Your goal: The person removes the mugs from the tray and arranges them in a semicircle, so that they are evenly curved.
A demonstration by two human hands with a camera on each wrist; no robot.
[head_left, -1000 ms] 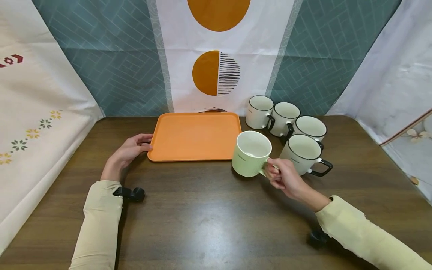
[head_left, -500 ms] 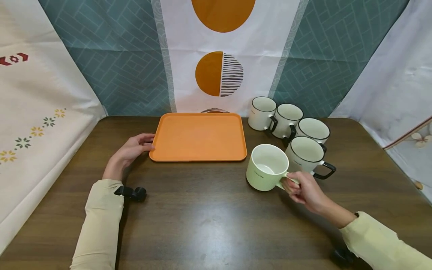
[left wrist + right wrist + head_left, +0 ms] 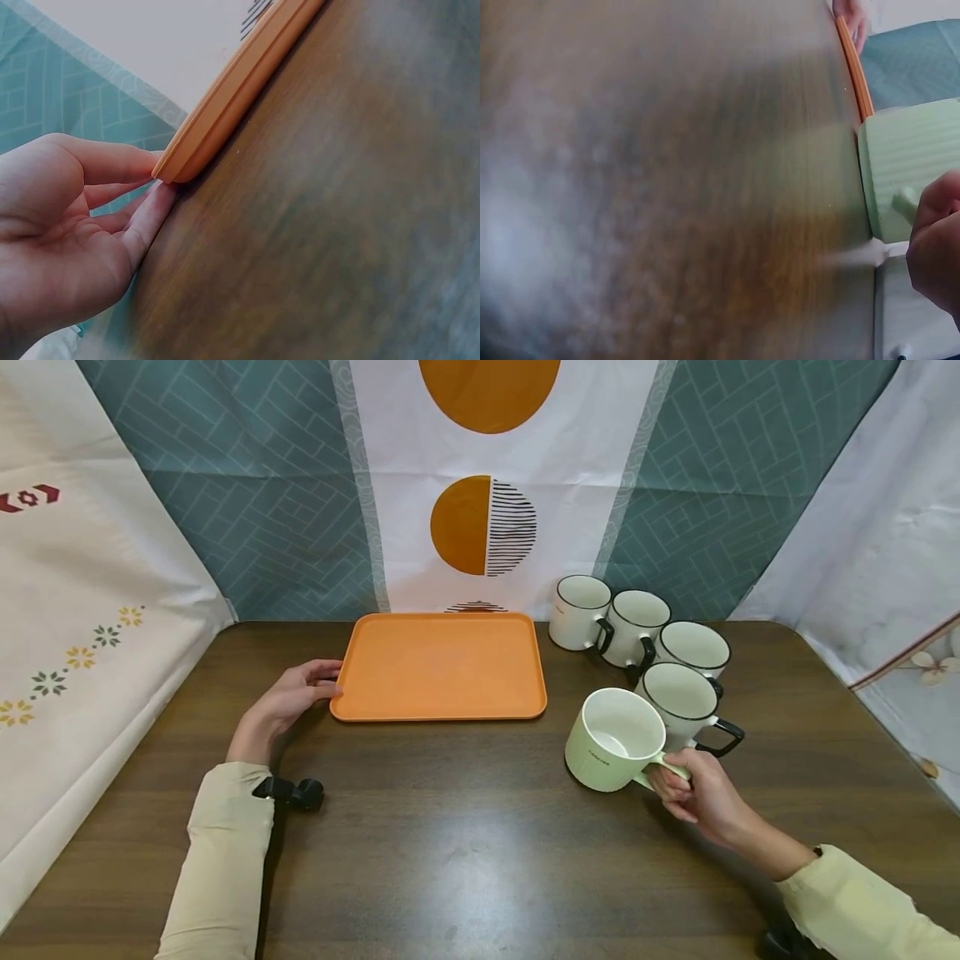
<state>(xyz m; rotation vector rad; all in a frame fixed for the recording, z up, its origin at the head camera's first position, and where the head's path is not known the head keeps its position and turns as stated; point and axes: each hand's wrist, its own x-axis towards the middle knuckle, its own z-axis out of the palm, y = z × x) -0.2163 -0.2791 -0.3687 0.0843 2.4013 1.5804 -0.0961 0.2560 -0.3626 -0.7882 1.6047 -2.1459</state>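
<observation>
My right hand (image 3: 703,799) grips the handle of a pale green ribbed mug (image 3: 603,752). The mug is upright, its inside white, its base at the table surface. In the right wrist view, the curled fingers cover part of the handle on the green mug (image 3: 911,165). My left hand (image 3: 288,702) is at the left edge of an orange tray (image 3: 438,668). Seen from the left wrist, thumb and fingers of the left hand (image 3: 75,202) pinch the tray's rim (image 3: 184,154) at a corner. Right behind the green mug stands a white mug (image 3: 667,718) with a black rim and black handle.
Several white black-rimmed mugs, among them a back one (image 3: 576,618), stand grouped right of the tray along the back of the brown wooden table (image 3: 420,835). A patterned cloth (image 3: 292,527) hangs behind; white cloths (image 3: 847,577) flank both sides.
My right hand has moved the green mug rightward and toward the front, away from the tray and in front of the nearest white mug. My left hand stays at the tray's edge.
</observation>
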